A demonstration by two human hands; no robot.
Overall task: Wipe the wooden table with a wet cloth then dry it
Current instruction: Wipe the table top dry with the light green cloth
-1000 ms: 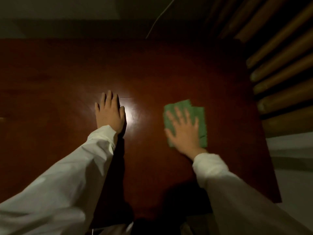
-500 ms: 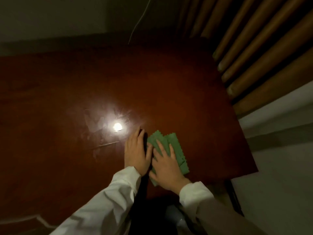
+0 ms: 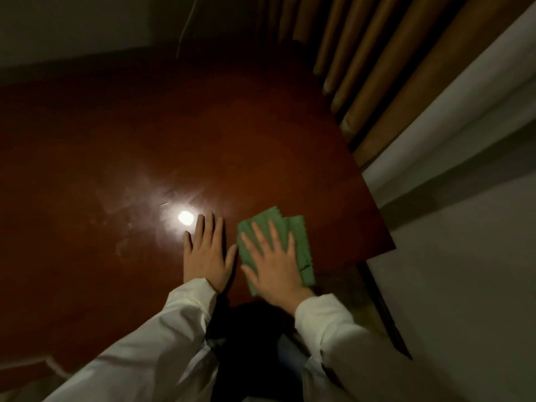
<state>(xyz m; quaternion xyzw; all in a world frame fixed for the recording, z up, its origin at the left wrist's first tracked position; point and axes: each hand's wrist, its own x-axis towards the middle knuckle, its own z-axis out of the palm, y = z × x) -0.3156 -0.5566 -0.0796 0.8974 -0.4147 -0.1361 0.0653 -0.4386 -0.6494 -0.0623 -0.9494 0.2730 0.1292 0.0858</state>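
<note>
A dark reddish wooden table (image 3: 203, 134) fills most of the view. A folded green cloth (image 3: 298, 236) lies near the table's front right corner. My right hand (image 3: 272, 262) presses flat on the cloth with fingers spread and straight. My left hand (image 3: 207, 253) rests flat on the bare wood just left of the cloth, its thumb close to the cloth's edge. Faint wet streaks show around a bright light reflection (image 3: 185, 218) beyond my left fingertips.
Wooden slats (image 3: 377, 68) stand past the table's right edge. A pale wall and floor (image 3: 464, 227) lie to the right of the table's corner. A thin cord (image 3: 185, 27) hangs at the far edge.
My right hand slid the cloth toward the table's near right corner and then a little outward. My left hand moved in beside it. The view swung toward that corner.
</note>
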